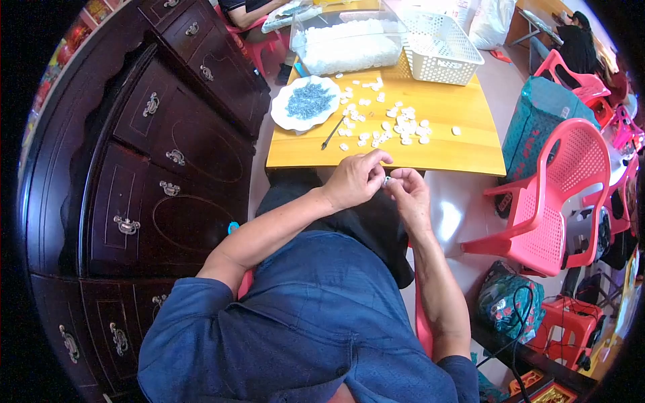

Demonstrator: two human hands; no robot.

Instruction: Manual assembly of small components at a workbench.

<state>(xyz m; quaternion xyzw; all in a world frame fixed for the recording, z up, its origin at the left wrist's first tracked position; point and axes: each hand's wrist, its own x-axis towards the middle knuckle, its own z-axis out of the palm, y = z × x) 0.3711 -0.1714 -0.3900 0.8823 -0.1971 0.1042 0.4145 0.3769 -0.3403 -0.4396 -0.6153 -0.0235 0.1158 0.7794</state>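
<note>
Just above the lap, the left hand (pixel 353 180) and right hand (pixel 411 196) came together, fingertips pinching a small pale piece (pixel 387 181), mostly hidden by the fingers; using both hands probably steadied something so tiny. Just beyond the grip was the near edge of a yellow wooden table (pixel 457 153). Ahead lay loose white pieces (pixel 406 125), spread flat, likely for easy picking up. Ahead and left, a thin dark stick (pixel 330 136) lay near a wavy-edged white plate (pixel 279 111) whose rim probably kept its blue-grey bits (pixel 310 101) together. Farthest, a filled clear bin (pixel 349 48) stood beside a white basket (pixel 451 72), apparently set back for working room.
</note>
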